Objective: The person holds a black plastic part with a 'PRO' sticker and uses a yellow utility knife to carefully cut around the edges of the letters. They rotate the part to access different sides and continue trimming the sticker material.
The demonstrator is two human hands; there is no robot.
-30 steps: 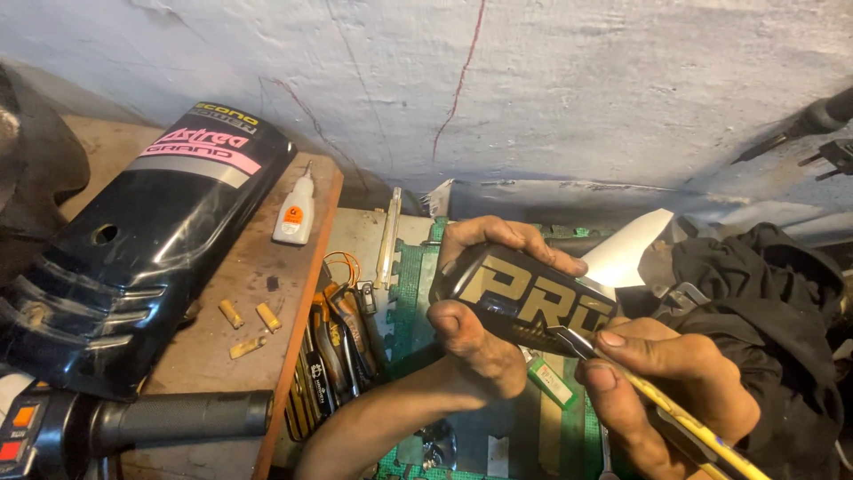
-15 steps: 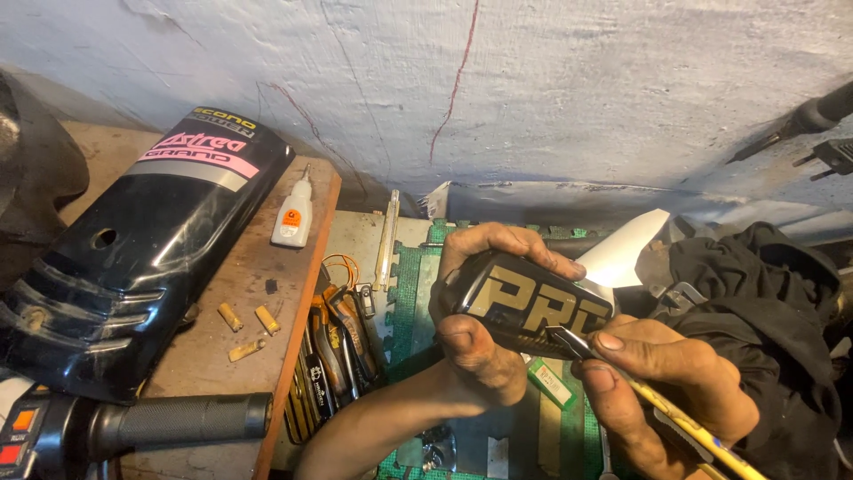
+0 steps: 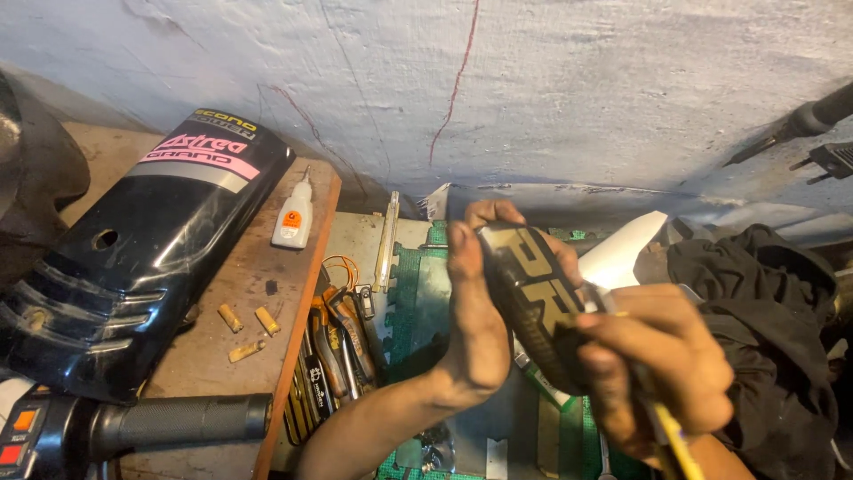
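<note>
I am seeing a gold-lettered label lying on the dark cover between my left hand's fingers. Well left of them, a pink-and-white label is sitting on a black panel, a small white orange-labelled bottle beside it.

At centre a glossy black plastic cover with matt gold lettering. At left, a shiny, smooth black plastic panel lies on a rough, scuffed wooden board. Upper frame: chalky, cracked plaster wall. Right: matt black cloth.
</note>
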